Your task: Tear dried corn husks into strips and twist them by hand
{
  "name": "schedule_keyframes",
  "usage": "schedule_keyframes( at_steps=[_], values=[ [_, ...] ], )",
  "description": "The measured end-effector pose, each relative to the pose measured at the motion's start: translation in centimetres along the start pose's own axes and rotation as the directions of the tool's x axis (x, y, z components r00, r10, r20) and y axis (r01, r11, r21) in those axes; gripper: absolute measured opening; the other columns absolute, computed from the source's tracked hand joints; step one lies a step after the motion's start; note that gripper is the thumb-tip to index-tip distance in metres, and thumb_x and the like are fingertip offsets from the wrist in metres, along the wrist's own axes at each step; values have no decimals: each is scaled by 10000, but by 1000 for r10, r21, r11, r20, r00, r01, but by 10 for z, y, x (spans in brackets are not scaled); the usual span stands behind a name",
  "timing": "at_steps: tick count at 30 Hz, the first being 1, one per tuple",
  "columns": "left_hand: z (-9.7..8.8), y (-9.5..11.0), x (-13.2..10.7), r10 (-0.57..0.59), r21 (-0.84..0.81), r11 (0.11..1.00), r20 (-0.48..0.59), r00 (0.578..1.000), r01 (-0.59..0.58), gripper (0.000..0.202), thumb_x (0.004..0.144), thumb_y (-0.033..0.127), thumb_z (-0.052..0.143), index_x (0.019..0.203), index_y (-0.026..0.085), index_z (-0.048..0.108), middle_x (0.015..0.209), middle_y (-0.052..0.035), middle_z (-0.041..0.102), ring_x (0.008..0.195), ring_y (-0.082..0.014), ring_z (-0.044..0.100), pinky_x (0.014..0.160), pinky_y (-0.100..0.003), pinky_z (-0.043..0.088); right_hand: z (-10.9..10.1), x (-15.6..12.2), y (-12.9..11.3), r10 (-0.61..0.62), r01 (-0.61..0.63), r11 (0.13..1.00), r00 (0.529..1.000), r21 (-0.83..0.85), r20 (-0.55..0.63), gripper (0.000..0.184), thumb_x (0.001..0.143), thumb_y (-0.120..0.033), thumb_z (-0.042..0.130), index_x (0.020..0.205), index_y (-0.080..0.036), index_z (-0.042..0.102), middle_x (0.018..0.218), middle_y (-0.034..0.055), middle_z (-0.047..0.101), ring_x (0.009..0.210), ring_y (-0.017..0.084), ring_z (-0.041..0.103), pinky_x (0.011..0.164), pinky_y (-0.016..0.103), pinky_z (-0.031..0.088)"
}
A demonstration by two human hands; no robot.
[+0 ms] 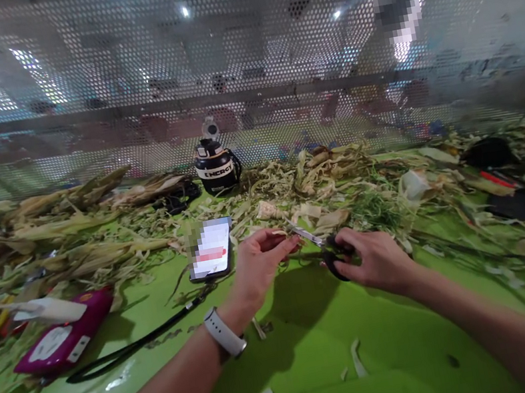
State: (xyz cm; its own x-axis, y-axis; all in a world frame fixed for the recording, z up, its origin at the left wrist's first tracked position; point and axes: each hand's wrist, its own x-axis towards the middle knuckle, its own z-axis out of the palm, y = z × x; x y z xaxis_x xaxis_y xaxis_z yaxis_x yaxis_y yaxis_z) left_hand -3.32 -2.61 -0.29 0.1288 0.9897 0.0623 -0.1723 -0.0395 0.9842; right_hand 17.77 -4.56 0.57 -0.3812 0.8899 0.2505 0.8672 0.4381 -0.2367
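My right hand (pixel 374 259) grips the black handles of a pair of scissors (pixel 316 244), whose blades point left toward my left hand. My left hand (pixel 260 261), with a white wristband, pinches a small pale strip of husk (pixel 277 234) just at the blade tips. Both hands hover over the green table (pixel 322 362), in front of a heap of dry corn husks (pixel 320 179).
A phone (pixel 211 249) lies screen up left of my left hand, a black lanyard trailing from it. A magenta case (pixel 64 336) sits at the left, a black "ENERGY" bottle (pixel 215 167) at the back. Husks cover both sides. A perforated metal screen (pixel 238 58) walls the rear.
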Motion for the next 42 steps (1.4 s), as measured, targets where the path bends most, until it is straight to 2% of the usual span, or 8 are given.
schedule_keyframes(
  at_steps=[6,11,18,22,30,34,38,42],
  values=[
    [1,3,-1,-31,4,1000,-21,999,31,214,644,288,761,766,148,654,753,-38,711,676,-132,634,591,-228,452,1,0,1,14,-11,996,999,90,-36,166,772,-359,539,771,-195,508,629,9,607,520,140,523,510,235,309],
    [1,9,0,-77,-57,996,-66,995,74,220,624,279,775,757,139,671,754,-38,712,666,-127,637,626,-232,472,0,1,2,103,-75,939,992,337,-66,198,779,-367,567,711,-191,506,553,-27,490,469,99,389,450,222,261],
    [-2,4,5,-146,-188,976,-167,975,114,255,573,295,808,728,150,665,746,-15,670,673,-102,595,575,-197,465,-6,3,-5,134,-306,591,950,747,283,336,702,-460,675,711,-164,516,591,-33,491,512,93,447,460,214,364],
    [-3,4,4,-143,-222,969,-165,976,105,273,564,296,816,746,157,668,760,-5,667,686,-93,593,598,-190,478,-1,1,-2,66,-359,507,923,784,380,333,708,-445,691,730,-159,522,596,-37,517,533,90,486,493,213,408],
    [-2,1,2,-111,-269,961,-153,982,67,244,580,272,811,761,173,681,766,4,683,684,-82,601,608,-181,484,4,2,-2,78,-333,530,935,780,346,337,722,-455,670,729,-165,498,603,-35,512,543,91,487,497,211,397],
    [-2,1,2,-117,-279,958,-143,983,74,222,594,267,805,757,178,682,760,7,684,681,-79,603,601,-174,485,4,2,-6,130,-252,685,966,684,225,312,733,-448,644,725,-170,502,572,-47,454,496,81,401,446,203,310],
    [-2,1,2,-127,-272,958,-124,984,89,226,598,264,804,767,171,687,761,3,680,682,-78,604,591,-164,484,3,0,-7,80,-117,866,992,486,96,273,763,-430,607,731,-180,502,525,-55,413,466,83,343,426,207,229],
    [-1,1,2,-121,-268,959,-109,987,88,206,592,243,808,740,166,686,742,4,674,668,-73,597,561,-153,473,5,0,-5,27,-30,938,1000,345,11,271,772,-436,589,729,-189,487,525,-53,418,453,84,334,433,209,220]
  ],
)
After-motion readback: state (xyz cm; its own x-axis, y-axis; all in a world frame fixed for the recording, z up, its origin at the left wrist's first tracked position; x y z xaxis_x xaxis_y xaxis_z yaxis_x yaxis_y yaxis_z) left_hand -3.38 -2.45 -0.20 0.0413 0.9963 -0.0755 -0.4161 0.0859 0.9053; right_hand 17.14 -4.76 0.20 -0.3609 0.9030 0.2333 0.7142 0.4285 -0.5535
